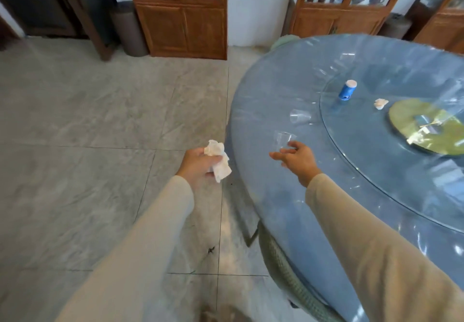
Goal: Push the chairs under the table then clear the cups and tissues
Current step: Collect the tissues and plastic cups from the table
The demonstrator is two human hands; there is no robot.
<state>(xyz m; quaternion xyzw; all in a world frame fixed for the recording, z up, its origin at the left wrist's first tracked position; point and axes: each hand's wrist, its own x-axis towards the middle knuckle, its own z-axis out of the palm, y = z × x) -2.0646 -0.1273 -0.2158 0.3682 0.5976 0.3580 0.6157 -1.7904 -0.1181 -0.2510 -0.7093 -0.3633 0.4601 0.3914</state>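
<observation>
The left hand point(200, 164) is closed around crumpled white tissues point(218, 161), held off the edge of the round blue table point(288, 208). The right hand point(297, 158) pinches a clear plastic cup point(283, 140) between its fingertips above the table's near edge. Beyond it, toward the glass turntable point(376, 158), lies a second clear cup point(298, 117); another tissue point(380, 103) rests on the turntable beside a blue canister point(347, 90).

Table point(271, 90) edge bare beyond second cup point(300, 116); blue canister point(347, 90) on turntable.
</observation>
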